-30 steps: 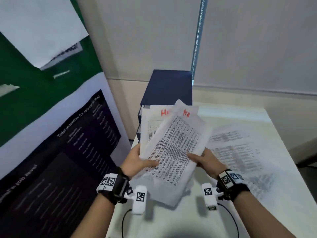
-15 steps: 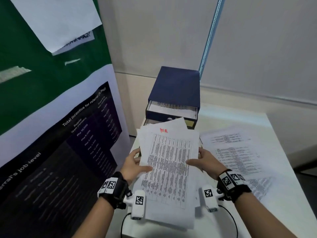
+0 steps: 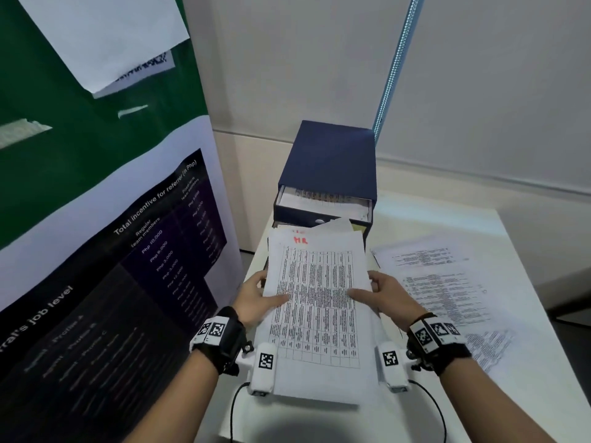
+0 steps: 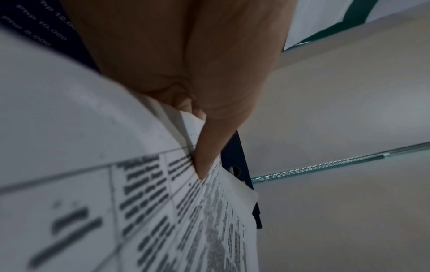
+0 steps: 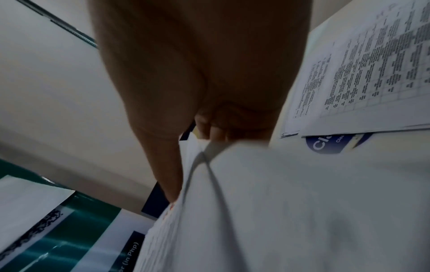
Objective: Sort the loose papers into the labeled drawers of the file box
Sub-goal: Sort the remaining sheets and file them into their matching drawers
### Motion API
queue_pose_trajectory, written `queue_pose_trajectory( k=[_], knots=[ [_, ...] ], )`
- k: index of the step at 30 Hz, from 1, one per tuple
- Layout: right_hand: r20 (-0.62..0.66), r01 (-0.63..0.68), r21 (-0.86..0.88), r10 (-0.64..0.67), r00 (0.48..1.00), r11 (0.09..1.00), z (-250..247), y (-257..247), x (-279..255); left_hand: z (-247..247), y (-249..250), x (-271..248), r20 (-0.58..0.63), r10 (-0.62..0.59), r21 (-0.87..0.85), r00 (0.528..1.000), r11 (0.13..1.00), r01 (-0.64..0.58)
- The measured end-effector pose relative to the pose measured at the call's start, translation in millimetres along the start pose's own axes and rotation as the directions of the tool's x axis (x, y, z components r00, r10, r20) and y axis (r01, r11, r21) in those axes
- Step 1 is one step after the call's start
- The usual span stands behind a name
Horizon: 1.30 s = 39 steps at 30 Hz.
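Note:
I hold a stack of printed papers (image 3: 316,302) flat in front of me; the top sheet bears a table and red handwriting near its far edge. My left hand (image 3: 259,298) grips the stack's left edge, thumb on top, as the left wrist view shows on the papers (image 4: 151,202). My right hand (image 3: 380,297) grips the right edge the same way, with the papers (image 5: 291,202) bent under it. Beyond the stack stands the dark blue file box (image 3: 329,167), its top drawer (image 3: 323,206) pulled out with printed sheets inside. The drawer below is mostly hidden by the stack.
More printed papers (image 3: 447,289) lie spread on the white table (image 3: 527,394) to my right. A standing banner (image 3: 105,251) runs close along the left side. Walls stand behind the box. Cables hang from both wrist cameras.
The stack came down from a tilted, fanned hold to lie flat and squared between both hands. The open top drawer of the box, hidden before, is now in view.

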State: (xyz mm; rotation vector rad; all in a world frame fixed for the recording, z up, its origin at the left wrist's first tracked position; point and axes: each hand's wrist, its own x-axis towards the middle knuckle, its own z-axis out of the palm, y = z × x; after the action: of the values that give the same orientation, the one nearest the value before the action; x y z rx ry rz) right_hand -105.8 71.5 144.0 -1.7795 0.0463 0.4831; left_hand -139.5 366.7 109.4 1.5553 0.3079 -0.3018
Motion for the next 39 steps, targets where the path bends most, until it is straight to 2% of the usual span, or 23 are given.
queue_pose_trajectory(
  k=[1,4,9,13,16,19,21,23,24,26,28,30,32,34,36,39],
  knots=[
    [0.037,-0.014,0.01,0.014,0.999,1.0,-1,-1,1,-2,0,2,-0.005,-0.025,-0.024,1.0,0.999,0.025],
    [0.038,-0.046,-0.02,0.046,0.998,0.999,1,-2,7,-5,1,2,-0.006,-0.069,-0.065,0.998,0.996,0.069],
    [0.127,-0.182,-0.098,0.193,0.973,0.978,10,-11,9,-12,5,-3,0.029,-0.031,-0.026,0.999,0.999,0.032],
    [0.211,-0.275,-0.134,0.299,0.931,0.952,13,-15,11,-22,14,-1,-0.054,0.021,-0.024,0.998,0.999,-0.023],
    [0.174,-0.26,-0.085,0.271,0.947,0.962,9,-18,20,-24,17,8,-0.073,-0.034,-0.078,0.997,0.997,0.029],
    [0.079,-0.249,0.0,0.248,0.966,0.969,8,-26,29,-19,21,16,-0.003,-0.116,-0.08,0.993,0.99,0.115],
    [-0.01,-0.242,0.035,0.243,0.97,0.97,7,-31,35,-14,23,21,0.014,-0.103,-0.065,0.995,0.993,0.104],
    [-0.038,-0.261,0.083,0.264,0.964,0.962,3,-32,42,-8,27,28,-0.043,-0.064,-0.058,0.997,0.996,0.061],
    [-0.01,-0.281,0.094,0.283,0.959,0.955,-1,-30,43,-7,29,33,-0.082,-0.046,-0.048,0.996,0.998,0.042],
    [0.134,-0.346,0.055,0.336,0.932,0.937,-7,-26,39,-3,35,44,-0.151,-0.015,-0.02,0.988,1.0,0.012],
    [0.286,-0.406,-0.01,0.391,0.875,0.914,-11,-20,33,0,43,56,-0.181,0.001,0.012,0.983,1.0,0.001],
    [0.351,-0.419,0.028,0.383,0.854,0.908,-12,-17,34,5,50,66,-0.207,0.001,0.04,0.978,0.999,0.007],
    [0.281,-0.399,0.11,0.357,0.891,0.91,-12,-19,43,6,52,74,-0.226,0.018,0.124,0.974,0.992,0.01],
    [0.173,-0.376,0.192,0.346,0.922,0.906,-16,-23,58,2,49,83,-0.182,-0.011,0.193,0.983,0.98,0.047],
    [0.089,-0.353,0.283,0.342,0.935,0.892,-19,-24,77,1,49,89,-0.147,-0.049,0.192,0.988,0.978,0.077],
    [0.012,-0.319,0.499,0.362,0.932,0.805,-18,-27,95,10,53,102,-0.274,0.023,0.166,0.962,0.986,0.023]
  ],
)
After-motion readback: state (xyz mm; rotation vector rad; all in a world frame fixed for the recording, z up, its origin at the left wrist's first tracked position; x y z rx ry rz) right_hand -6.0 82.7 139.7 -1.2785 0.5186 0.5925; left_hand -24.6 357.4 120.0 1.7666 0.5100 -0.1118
